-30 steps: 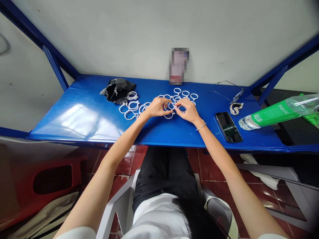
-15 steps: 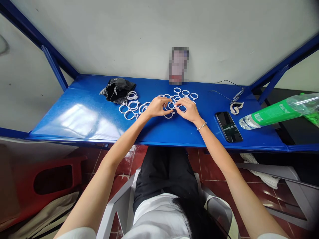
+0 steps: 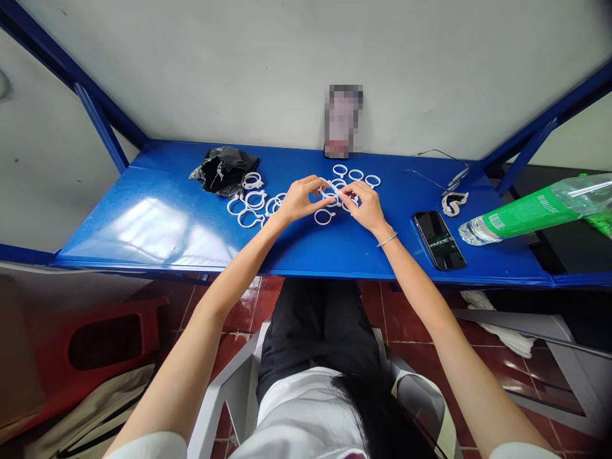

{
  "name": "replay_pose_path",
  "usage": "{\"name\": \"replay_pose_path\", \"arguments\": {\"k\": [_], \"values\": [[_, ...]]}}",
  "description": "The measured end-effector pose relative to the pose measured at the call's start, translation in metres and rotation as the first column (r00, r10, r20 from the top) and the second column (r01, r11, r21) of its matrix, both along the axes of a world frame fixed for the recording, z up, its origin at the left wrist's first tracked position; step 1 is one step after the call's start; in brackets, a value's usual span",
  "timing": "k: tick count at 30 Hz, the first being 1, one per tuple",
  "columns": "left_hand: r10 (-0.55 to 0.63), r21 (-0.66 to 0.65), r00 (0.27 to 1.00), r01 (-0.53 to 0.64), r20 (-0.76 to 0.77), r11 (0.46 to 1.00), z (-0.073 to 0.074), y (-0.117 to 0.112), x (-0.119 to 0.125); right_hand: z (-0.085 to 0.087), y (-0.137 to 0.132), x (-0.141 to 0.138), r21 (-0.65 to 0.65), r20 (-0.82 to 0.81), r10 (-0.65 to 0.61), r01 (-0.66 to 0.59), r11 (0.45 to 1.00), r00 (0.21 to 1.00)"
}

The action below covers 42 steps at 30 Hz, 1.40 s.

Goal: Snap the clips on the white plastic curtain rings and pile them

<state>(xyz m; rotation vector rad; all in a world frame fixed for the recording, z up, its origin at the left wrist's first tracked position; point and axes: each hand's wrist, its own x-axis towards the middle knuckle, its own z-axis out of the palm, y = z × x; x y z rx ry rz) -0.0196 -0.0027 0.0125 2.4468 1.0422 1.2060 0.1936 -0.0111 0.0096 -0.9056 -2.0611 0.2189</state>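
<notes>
A white plastic ring (image 3: 329, 192) with a small tab is held between my two hands above the blue table (image 3: 306, 255). My left hand (image 3: 303, 199) curves round its left side, with thumb and forefinger reaching to it. On the other side, my right hand (image 3: 364, 205) pinches the ring near its tab; fingers partly hide it. One loose white ring (image 3: 324, 217) lies just in front of the hands. Behind them are more rings, among them a ring (image 3: 356, 174) and another ring (image 3: 372, 182). Several rings (image 3: 248, 218) lie in a cluster left of my left hand.
A crumpled black plastic bag (image 3: 224, 171) sits at the back left. A blurred upright object (image 3: 342, 121) leans on the wall. On the right are a phone (image 3: 438, 240), eyeglasses (image 3: 458, 180), a white coiled item (image 3: 454, 204) and a green-labelled bottle (image 3: 530, 213).
The ring between my hands has turned and shifted slightly. My left thumb and forefinger are spread a little wider, and the loose front ring is now more exposed.
</notes>
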Motion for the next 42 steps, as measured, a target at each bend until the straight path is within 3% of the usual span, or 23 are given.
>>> {"name": "replay_pose_path", "arguments": {"k": [6,11,17,21,26,32,37,42], "values": [[-0.051,-0.13,0.992,0.066,0.119,0.989,0.007,-0.004,0.002,0.001,-0.003,-0.004,-0.138,-0.131,0.03,-0.048,0.989,0.991],[-0.1,-0.278,0.98,0.146,0.172,0.949,0.01,-0.008,0.005,0.002,-0.006,-0.007,-0.22,-0.179,0.05,-0.09,0.971,0.983],[-0.038,-0.411,0.957,0.159,0.287,0.897,0.01,-0.007,0.006,0.001,-0.007,-0.006,-0.118,-0.104,0.102,-0.114,0.986,0.989],[-0.022,-0.455,0.94,0.185,0.34,0.871,0.009,-0.005,0.005,-0.002,-0.006,-0.005,-0.042,-0.017,0.067,-0.067,0.997,0.998],[-0.035,-0.435,0.951,0.174,0.308,0.884,0.009,-0.006,0.005,-0.004,-0.004,-0.005,-0.002,0.043,0.027,-0.027,1.0,0.999],[-0.035,-0.273,0.987,0.078,0.159,0.959,0.006,-0.006,0.005,-0.003,-0.004,-0.004,-0.006,0.063,-0.013,0.014,1.0,0.998],[-0.08,-0.203,0.996,0.084,0.03,0.976,0.001,-0.004,0.005,-0.004,-0.003,-0.004,0.003,0.054,-0.011,0.011,1.0,0.999],[-0.037,-0.147,0.999,0.041,0.027,0.988,-0.001,-0.003,0.004,-0.005,-0.003,-0.004,0.008,0.059,-0.02,0.02,1.0,0.998]]}}
